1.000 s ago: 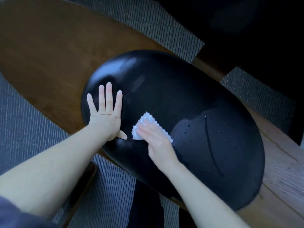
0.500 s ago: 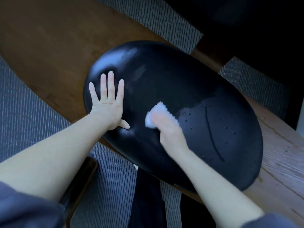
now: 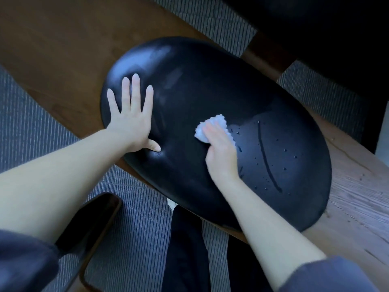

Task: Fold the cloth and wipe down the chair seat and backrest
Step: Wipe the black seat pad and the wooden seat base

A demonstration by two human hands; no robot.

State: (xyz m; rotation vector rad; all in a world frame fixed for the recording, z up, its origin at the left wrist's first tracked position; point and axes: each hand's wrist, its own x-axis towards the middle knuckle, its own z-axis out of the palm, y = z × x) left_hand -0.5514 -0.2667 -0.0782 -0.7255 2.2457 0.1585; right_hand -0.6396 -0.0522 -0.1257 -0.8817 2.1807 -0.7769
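A glossy black oval chair panel (image 3: pixel 210 85) fills the middle of the view, with water droplets and a long wet streak (image 3: pixel 267 157) on its right part. My left hand (image 3: pixel 130 121) lies flat on the panel's left side, fingers spread and straight. My right hand (image 3: pixel 221 150) presses a small folded white cloth (image 3: pixel 212 123) against the panel near its middle, just left of the droplets. The fingers lie over the cloth, and only its upper and left edges show.
A brown wooden table top (image 3: pixel 52 45) lies behind the panel at the upper left. A lighter wooden surface (image 3: pixel 357 197) runs along the right. Grey ribbed carpet (image 3: pixel 134 239) covers the floor below. A dark chair frame piece (image 3: pixel 92 228) stands at the lower left.
My right hand has slid the cloth rightward and slightly up across the panel, toward the droplets. My left hand has kept its flat hold on the left side.
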